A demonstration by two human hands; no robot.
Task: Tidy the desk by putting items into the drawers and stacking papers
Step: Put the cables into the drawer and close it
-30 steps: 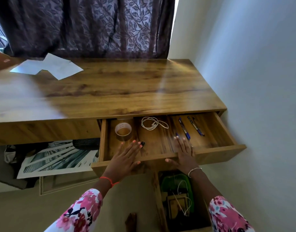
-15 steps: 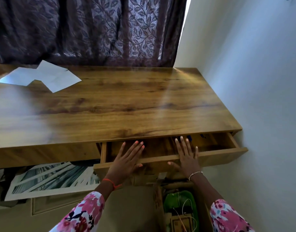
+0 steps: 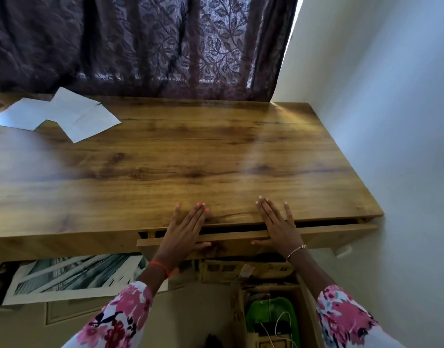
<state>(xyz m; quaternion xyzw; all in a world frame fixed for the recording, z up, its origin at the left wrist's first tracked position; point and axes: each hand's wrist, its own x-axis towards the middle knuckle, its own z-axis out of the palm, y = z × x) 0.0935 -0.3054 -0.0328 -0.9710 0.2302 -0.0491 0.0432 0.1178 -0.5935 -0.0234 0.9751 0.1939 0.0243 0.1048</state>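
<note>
**Two flat hands meet a desk drawer that is all but shut**

At lower centre of the frame, a person's left hand (image 3: 182,232) and right hand (image 3: 279,228) lie palm-down across the top edge of a wooden drawer (image 3: 237,239). The fingers of both are straight and slightly spread, gripping nothing. The fingertips reach over the desk's front edge, and each thumb rests against the drawer's face.

The drawer is a long, slim plank-fronted box whose long axis runs left to right across the frame. Its face turns toward the bottom of the frame, and only a thin dark slit shows between it and the desk (image 3: 190,159).

The desk top is a broad slab with warm, glossy wood grain, streaked with pale glare. In the upper left, white papers (image 3: 72,119) lie flat on it, overlapping unevenly with their corners fanned outward.

A dark, leaf-patterned curtain (image 3: 153,46) hangs across the top of the frame, and a plain pale wall (image 3: 396,126) fills the right. Below the desk at lower left lies a striped print (image 3: 72,275). At bottom centre, a green tray (image 3: 271,311) with a white cable (image 3: 283,327) sits in a box.

Floral sleeves (image 3: 120,320) cover both forearms.
</note>
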